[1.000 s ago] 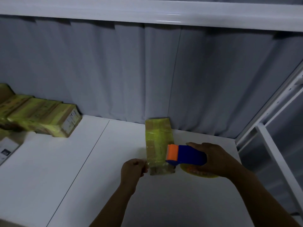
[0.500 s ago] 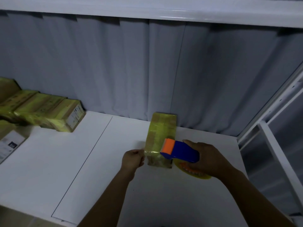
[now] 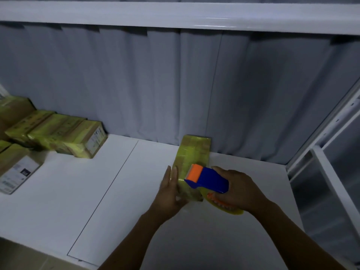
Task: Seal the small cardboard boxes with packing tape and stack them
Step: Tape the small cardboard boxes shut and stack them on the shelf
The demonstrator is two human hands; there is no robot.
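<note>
Head view: left hand (image 3: pixel 171 190), pinched on the tape end a second ago, now lies flat, fingers wide, against the box (image 3: pixel 191 160) on the tabletop (image 3: pixel 78 191). Right hand (image 3: pixel 239 190) grips the tape dispenser (image 3: pixel 206 179) over it. Strip looks laid; cutting comes next.

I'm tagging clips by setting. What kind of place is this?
Probably a small packing station: a white table, a row of taped boxes at its left, and a tape dispenser in the right hand.
</note>
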